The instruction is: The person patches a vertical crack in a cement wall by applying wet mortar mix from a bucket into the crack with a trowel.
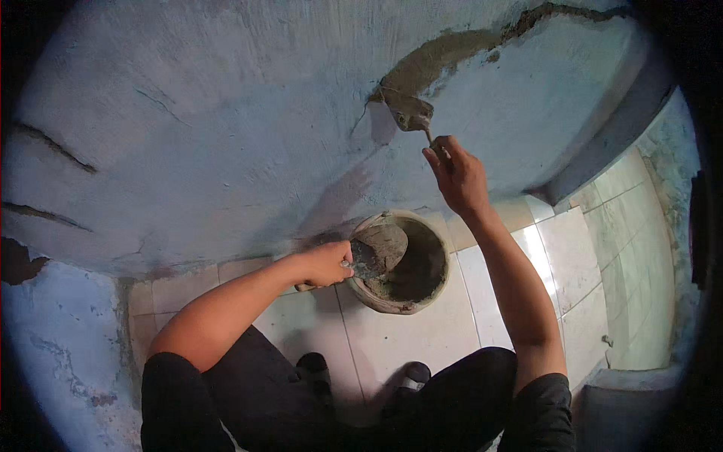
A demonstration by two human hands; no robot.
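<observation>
My right hand [461,179] grips the handle of a small trowel [411,113]. Its blade lies against the blue wall [256,135], at the lower end of a curved band of wet grey mortar [437,60]. Closed around its handle, my left hand [327,264] holds a second, wider trowel [366,261] level over a bucket. A lump of mortar [387,244] rests on that blade. The round bucket [404,307] stands on the floor, grey and wet inside, with its left part hidden behind the trowel and mortar.
Pale tiles [395,346] cover the floor between the wall and my feet [315,369]. An open crack [557,11] continues from the mortar band to the upper right. Two more cracks [56,147] mark the wall at left. A raised ledge [610,128] juts out at right.
</observation>
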